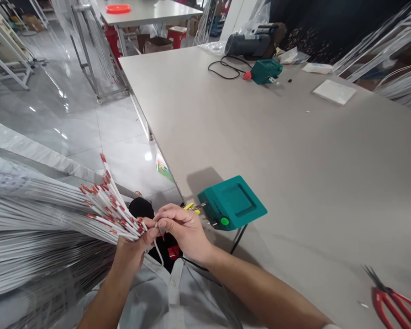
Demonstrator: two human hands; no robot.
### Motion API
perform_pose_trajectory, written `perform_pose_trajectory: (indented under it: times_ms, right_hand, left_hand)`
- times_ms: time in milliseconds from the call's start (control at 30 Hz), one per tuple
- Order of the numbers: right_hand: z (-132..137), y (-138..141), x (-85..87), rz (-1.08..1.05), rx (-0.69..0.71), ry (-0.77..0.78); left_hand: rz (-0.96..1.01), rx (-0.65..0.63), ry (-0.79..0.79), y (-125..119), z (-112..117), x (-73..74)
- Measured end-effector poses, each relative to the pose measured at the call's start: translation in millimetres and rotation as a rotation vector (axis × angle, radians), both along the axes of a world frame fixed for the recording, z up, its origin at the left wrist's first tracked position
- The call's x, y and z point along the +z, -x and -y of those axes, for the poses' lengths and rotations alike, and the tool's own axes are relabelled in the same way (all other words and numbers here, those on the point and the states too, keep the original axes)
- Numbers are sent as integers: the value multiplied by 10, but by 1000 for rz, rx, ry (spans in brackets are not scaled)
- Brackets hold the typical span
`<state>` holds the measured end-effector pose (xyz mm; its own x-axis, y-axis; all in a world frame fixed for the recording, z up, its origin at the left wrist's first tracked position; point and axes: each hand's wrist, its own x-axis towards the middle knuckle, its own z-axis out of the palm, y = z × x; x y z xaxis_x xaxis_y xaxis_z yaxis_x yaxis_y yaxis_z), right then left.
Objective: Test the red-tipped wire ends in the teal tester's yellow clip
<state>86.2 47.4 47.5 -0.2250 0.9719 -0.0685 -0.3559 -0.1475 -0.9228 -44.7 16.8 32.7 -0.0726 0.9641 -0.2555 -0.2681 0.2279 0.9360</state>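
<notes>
My left hand is closed around a bundle of white wires with reddish, copper-coloured ends. Against its fingertips, my right hand pinches the end of a single white wire, which hangs down in a curve. The pinched tip is mostly hidden by the fingers. Just right of the right hand, a green box-shaped machine with a green button sits at the table's edge. Yellow-handled clips or pliers show between that hand and the machine, partly covered.
Red-handled scissors lie at the table's lower right. Toward the back stand another green machine, a grey motor-like device with a black cable, and a white flat box. Long wire bundles fill the left side.
</notes>
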Motion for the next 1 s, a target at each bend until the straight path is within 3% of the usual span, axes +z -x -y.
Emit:
perform_pose_trajectory:
  times_ms: [133, 233, 300, 367, 533, 600, 667, 767, 833, 933, 1000]
  right_hand:
    - [-12, -3, -21, -27, 29, 58]
    - [12, 38, -88, -80, 110, 142]
    - [17, 47, -104, -48, 127, 81]
    - [4, 23, -82, 107, 83, -112]
    - [-43, -117, -9, 785, -94, -852]
    - [-36, -157, -21, 954, -135, -1038]
    - [-10, -191, -44, 1056, -106, -1150]
    - [28, -266, -49, 1089, 117, -1277]
    - [14, -337, -8, 995, 214, -1210]
    - [-96, -420, 109, 763, 124, -752]
    - [-205, -430, 191, 641, 166, -535]
  left_hand:
    - [-87, 38, 48, -5, 63, -55]
    - [-26, 67, 91, -36, 73, -19]
    - [35, 96, 107, -50, 63, 11]
    - [52, 121, 97, -48, 56, 21]
    - [-78, 105, 104, -36, 74, -14]
    - [-106, 92, 105, -54, 70, -3]
    - [-105, 109, 96, -74, 51, 31]
    - [-99, 184, 76, -75, 15, 82]
    - [-117, 192, 59, -56, 4, 81]
    - [-139, 126, 68, -29, 19, 16]
    - [-142, 83, 95, -20, 44, -37]
